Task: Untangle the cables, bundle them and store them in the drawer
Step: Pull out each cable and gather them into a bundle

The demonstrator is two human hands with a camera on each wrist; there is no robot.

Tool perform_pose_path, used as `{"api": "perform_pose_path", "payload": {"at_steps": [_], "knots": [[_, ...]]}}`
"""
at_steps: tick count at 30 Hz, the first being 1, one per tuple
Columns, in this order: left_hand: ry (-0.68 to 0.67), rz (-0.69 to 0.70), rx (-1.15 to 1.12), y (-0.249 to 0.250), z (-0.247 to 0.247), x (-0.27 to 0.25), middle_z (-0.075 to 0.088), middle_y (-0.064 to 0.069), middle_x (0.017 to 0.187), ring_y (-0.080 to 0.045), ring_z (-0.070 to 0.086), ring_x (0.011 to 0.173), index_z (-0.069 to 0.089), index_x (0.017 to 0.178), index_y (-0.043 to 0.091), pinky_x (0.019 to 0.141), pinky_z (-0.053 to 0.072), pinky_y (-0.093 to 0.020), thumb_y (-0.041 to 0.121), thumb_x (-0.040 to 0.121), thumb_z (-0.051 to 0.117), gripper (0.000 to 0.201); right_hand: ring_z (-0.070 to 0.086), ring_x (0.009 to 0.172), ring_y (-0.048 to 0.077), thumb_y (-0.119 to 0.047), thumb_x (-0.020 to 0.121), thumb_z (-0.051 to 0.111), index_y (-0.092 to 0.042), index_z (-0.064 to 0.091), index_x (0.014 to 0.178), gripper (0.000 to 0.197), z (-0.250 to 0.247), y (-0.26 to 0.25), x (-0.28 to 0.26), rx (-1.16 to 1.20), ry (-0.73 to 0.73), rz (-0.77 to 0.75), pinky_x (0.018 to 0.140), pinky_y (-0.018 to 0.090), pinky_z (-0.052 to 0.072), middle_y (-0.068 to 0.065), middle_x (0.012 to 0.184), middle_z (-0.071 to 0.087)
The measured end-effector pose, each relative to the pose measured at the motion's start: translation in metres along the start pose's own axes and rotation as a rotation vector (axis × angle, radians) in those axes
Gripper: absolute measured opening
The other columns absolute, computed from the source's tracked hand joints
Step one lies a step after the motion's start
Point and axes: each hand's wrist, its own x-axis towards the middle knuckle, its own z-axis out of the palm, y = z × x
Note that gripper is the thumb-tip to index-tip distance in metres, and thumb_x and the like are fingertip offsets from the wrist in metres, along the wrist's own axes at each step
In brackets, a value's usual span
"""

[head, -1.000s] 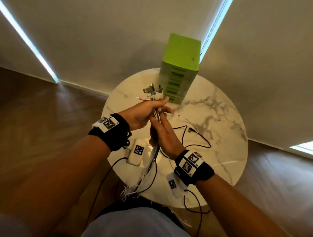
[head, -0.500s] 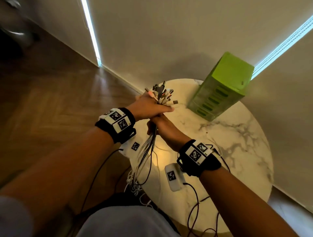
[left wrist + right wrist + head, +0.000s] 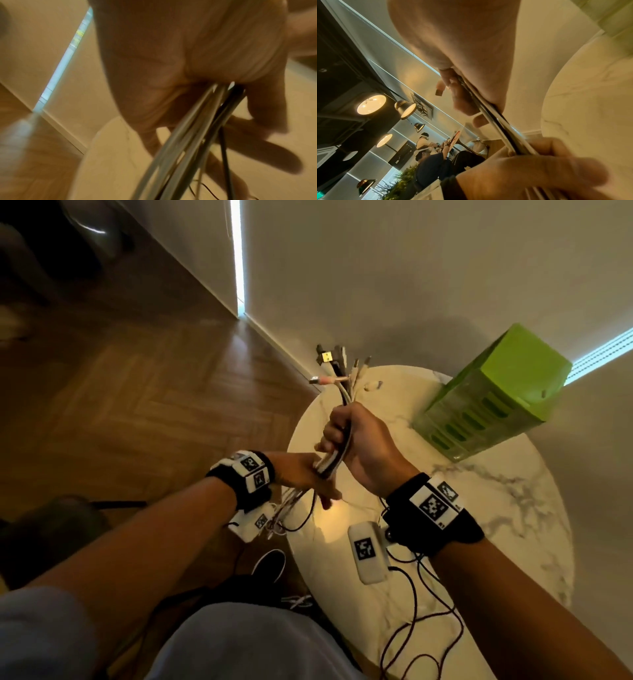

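Observation:
A bundle of white, grey and black cables [image 3: 343, 397] stands upright above the table's left edge, its plugs [image 3: 328, 357] fanning out at the top. My right hand [image 3: 356, 440] grips the bundle just below the plugs. Directly beneath it, my left hand [image 3: 301, 474] holds the same cables, whose loose ends hang over the table edge. The left wrist view, blurred, shows the cables [image 3: 188, 135] leaving my left hand [image 3: 171, 54]. In the right wrist view the cables [image 3: 498, 124] run from my right hand [image 3: 462, 40] down into my left hand [image 3: 530, 175]. The green drawer unit [image 3: 496, 392] has all drawers closed.
The round marble table [image 3: 496, 542] stands against the wall, with the drawer unit at its far side. White tagged boxes [image 3: 368, 553] hang from my wrists, and thin black wires [image 3: 428, 628] trail across the table. My shoe [image 3: 270, 565] is on the wooden floor. Other people appear far off.
My right hand has moved up to grip the bundle below the plugs, and my left hand has slid down beneath it. The head view has swung left.

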Motion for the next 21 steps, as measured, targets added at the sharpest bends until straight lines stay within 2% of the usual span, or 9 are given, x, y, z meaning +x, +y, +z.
{"api": "perform_pose_path", "payload": {"at_steps": [2,4,6,8,12,15,17,19,21], "knots": [[0.291,-0.042,0.192,-0.005,-0.031,-0.010,0.073,-0.006,0.085,-0.020,0.070,0.078,0.070,0.099,0.014,0.076,0.055,-0.031,0.053,0.089,0.070,0.041,0.053,0.061,0.025,-0.012,0.095,0.039,-0.015,0.038,0.063,0.032,0.004,-0.006,0.003,0.051,-0.039,-0.048,0.079,0.042,0.048,0.007,0.059,0.038],[0.676,-0.006,0.444,-0.007,-0.060,-0.029,0.064,0.003,0.069,-0.022,0.063,0.067,0.060,0.075,0.025,0.059,0.046,-0.029,0.051,0.089,0.070,0.031,0.063,0.076,0.031,-0.009,0.098,0.036,-0.014,0.051,0.058,0.043,0.012,-0.009,0.005,0.133,-0.082,-0.124,0.101,0.049,0.046,0.009,0.059,0.046],[1.016,0.077,0.589,-0.005,-0.073,-0.044,0.058,0.006,0.067,-0.021,0.054,0.062,0.048,0.073,0.029,0.057,0.035,-0.028,0.036,0.094,0.067,0.030,0.063,0.090,0.036,-0.008,0.100,0.034,-0.016,0.060,0.058,0.050,0.023,-0.009,0.008,0.224,-0.112,-0.185,0.114,0.052,0.039,0.010,0.060,0.051],[1.169,0.148,0.570,-0.003,-0.072,-0.054,0.061,0.000,0.072,-0.021,0.052,0.061,0.051,0.081,0.024,0.057,0.036,-0.030,0.036,0.098,0.061,0.023,0.063,0.088,0.035,-0.010,0.100,0.033,-0.014,0.055,0.062,0.044,0.035,-0.007,0.010,0.261,-0.129,-0.223,0.115,0.050,0.037,0.007,0.058,0.048],[0.930,0.032,0.406,-0.021,-0.054,-0.052,0.067,0.003,0.087,-0.010,0.060,0.067,0.060,0.106,0.022,0.055,0.040,-0.019,0.039,0.098,0.062,0.018,0.045,0.059,0.023,-0.011,0.101,0.033,-0.018,0.034,0.068,0.033,0.044,-0.012,0.015,0.271,-0.085,-0.246,0.094,0.041,0.047,0.000,0.055,0.030],[0.674,-0.030,0.229,-0.025,-0.032,-0.045,0.068,0.002,0.104,-0.013,0.068,0.084,0.054,0.136,0.026,0.073,0.057,-0.031,0.056,0.094,0.061,0.052,0.035,0.055,0.019,-0.013,0.100,0.034,-0.019,0.034,0.067,0.033,0.040,-0.010,0.021,0.250,-0.029,-0.264,0.084,0.040,0.048,-0.003,0.056,0.024],[0.560,-0.002,0.248,-0.027,-0.021,-0.039,0.066,0.005,0.098,-0.014,0.066,0.085,0.053,0.133,0.026,0.075,0.056,-0.034,0.059,0.092,0.063,0.053,0.025,0.055,0.018,-0.016,0.098,0.035,-0.021,0.032,0.067,0.032,0.034,-0.006,0.025,0.198,0.019,-0.265,0.071,0.036,0.043,-0.001,0.060,0.018],[0.449,0.044,0.272,-0.024,-0.014,-0.039,0.062,0.011,0.090,-0.007,0.063,0.081,0.054,0.112,0.031,0.075,0.053,-0.031,0.058,0.089,0.067,0.038,0.014,0.058,0.019,-0.019,0.095,0.038,-0.023,0.030,0.068,0.028,0.026,-0.003,0.027,0.145,0.053,-0.276,0.061,0.034,0.029,0.001,0.064,0.013],[0.321,0.057,0.235,-0.020,-0.012,-0.039,0.063,0.011,0.102,-0.009,0.065,0.092,0.050,0.115,0.031,0.082,0.057,-0.033,0.056,0.088,0.070,0.041,0.011,0.058,0.018,-0.019,0.094,0.041,-0.024,0.030,0.068,0.028,0.016,-0.003,0.028,0.099,0.073,-0.282,0.057,0.034,0.023,0.000,0.064,0.014]]}}
